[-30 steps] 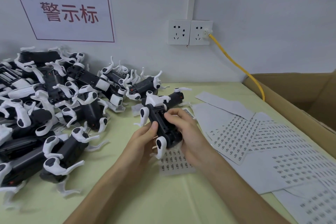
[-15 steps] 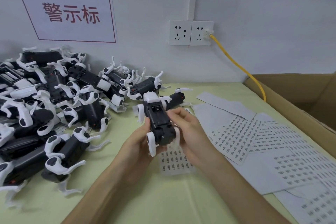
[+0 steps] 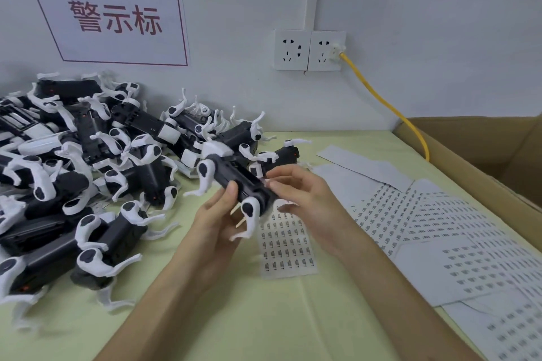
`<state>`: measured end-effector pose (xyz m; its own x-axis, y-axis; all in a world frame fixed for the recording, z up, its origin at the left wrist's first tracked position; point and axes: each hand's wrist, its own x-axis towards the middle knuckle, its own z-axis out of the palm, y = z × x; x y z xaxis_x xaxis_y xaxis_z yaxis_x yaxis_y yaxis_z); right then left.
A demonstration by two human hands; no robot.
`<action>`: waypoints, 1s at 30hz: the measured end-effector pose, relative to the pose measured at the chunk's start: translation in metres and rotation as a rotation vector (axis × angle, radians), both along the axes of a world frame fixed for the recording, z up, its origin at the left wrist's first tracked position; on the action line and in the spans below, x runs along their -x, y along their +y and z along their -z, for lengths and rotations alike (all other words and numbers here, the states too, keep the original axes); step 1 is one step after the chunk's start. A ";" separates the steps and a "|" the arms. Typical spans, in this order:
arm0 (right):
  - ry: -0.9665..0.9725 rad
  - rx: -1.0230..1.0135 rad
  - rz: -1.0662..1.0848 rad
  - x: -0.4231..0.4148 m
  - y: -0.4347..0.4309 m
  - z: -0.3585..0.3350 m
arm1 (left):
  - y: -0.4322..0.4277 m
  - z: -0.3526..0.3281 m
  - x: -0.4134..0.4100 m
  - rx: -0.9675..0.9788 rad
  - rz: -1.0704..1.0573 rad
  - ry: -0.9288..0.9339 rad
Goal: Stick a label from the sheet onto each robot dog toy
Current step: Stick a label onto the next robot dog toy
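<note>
A black robot dog toy (image 3: 237, 179) with white legs is held above the table at centre. My left hand (image 3: 217, 220) grips it from below, thumb on its side. My right hand (image 3: 305, 196) has its fingertips at the toy's right flank, index and thumb close together there; whether a label sits between them I cannot tell. A small label sheet (image 3: 286, 246) lies on the table just under the toy. Another toy (image 3: 278, 155) lies behind the held one.
A large pile of robot dog toys (image 3: 73, 161) fills the left of the table. More label sheets (image 3: 425, 214) spread to the right. An open cardboard box (image 3: 481, 155) stands at the far right, with a yellow cable (image 3: 387, 108) running from the wall socket.
The toy has been rolled in my hands from belly-up onto its side. My right hand's fingers have slid from the belly to its right flank.
</note>
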<state>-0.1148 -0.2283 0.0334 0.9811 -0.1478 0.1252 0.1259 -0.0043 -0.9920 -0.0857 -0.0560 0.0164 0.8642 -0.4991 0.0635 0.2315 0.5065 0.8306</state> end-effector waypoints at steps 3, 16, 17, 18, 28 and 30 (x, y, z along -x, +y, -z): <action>-0.068 0.415 0.220 -0.003 -0.015 0.004 | 0.003 -0.001 -0.008 0.123 -0.110 0.108; 0.372 1.082 0.068 -0.006 -0.032 0.020 | 0.007 0.000 -0.016 0.152 -0.312 0.224; 0.373 1.017 0.026 -0.005 -0.034 0.019 | 0.007 0.000 -0.017 0.135 -0.314 0.217; 0.374 0.947 -0.015 -0.003 -0.035 0.018 | 0.007 0.001 -0.018 0.111 -0.316 0.211; 0.335 1.161 0.100 -0.004 -0.019 0.025 | 0.009 -0.004 -0.019 0.077 -0.352 0.171; 0.294 1.100 0.075 -0.003 -0.016 0.025 | 0.009 -0.003 -0.019 0.032 -0.347 0.134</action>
